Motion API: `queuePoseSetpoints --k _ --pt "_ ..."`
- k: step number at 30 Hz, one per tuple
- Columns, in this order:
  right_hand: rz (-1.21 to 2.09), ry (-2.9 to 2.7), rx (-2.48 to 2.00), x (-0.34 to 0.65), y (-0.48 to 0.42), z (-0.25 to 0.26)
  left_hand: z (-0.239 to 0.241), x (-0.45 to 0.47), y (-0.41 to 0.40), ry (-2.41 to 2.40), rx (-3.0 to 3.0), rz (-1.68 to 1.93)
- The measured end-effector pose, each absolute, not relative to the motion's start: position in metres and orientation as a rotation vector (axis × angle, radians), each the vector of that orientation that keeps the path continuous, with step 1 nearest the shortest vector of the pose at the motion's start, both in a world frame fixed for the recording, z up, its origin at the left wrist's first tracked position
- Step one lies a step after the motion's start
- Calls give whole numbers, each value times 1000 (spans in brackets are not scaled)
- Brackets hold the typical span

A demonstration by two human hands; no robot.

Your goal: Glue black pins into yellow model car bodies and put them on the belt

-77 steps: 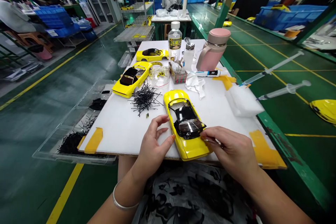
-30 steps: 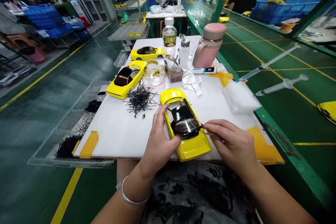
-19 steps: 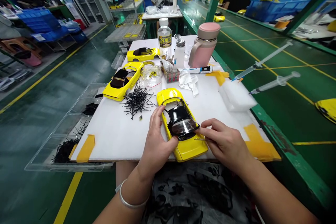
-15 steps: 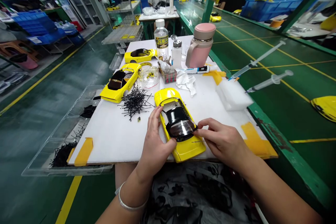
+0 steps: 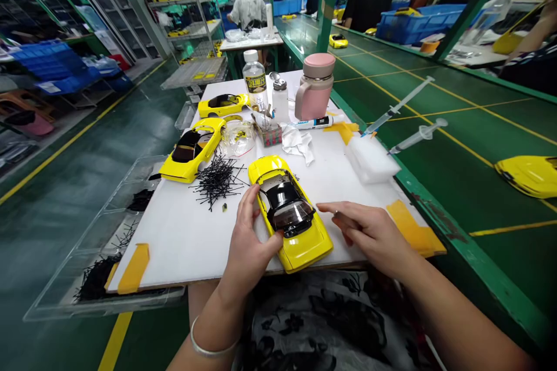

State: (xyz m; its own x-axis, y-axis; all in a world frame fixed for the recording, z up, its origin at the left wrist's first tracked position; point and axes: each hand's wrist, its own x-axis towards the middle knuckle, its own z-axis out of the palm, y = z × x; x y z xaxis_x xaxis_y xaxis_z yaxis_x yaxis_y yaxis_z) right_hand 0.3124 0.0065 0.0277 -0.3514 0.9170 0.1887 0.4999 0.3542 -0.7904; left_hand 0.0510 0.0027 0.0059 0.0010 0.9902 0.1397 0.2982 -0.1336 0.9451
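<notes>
A yellow toy car body with a black roof and clear windscreen lies at a slant near the table's front edge. Along its left side, my left hand grips it, fingers at the far side edge and thumb by the windscreen's base. Just right of the car, my right hand is off it, forefinger stretched out and the other fingers bent below. I make out nothing held in that hand. Left of the car sits a heap of thin black sticks, with a small greenish bit in front.
Two more yellow car bodies, a nearer one and a farther one, stand at left. Behind are a bottle, a pink mug and tissue. Syringes stick in white foam at right. A clear tray sits lower left.
My right hand has come away from the windscreen's right corner and moved slightly right of the car. My left hand keeps its grip. The whole view has shifted a little.
</notes>
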Motion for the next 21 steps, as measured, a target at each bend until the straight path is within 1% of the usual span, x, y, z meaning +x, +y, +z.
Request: queuePoseSetpoints --k 2,4,7,11,16,18,21 --pt "1120 -1873 -1399 311 1 35 6 50 2 1379 1521 1164" --pt "1341 -1789 -1444 307 -7 41 7 48 0 1357 1507 1163" --pt "1436 -1682 -1412 293 -17 43 7 41 -3 1246 1418 1187" --pt "1426 -1615 -1400 275 -24 42 4 35 -5 1055 1224 1316" --pt "1373 -1698 -1324 285 -11 40 4 46 -4 1204 1146 1370" --pt "1223 -1641 -1281 297 -1 38 6 50 -6 1227 1165 1372" --pt "867 -1570 -1262 313 16 33 8 51 -8 1233 1172 1379"
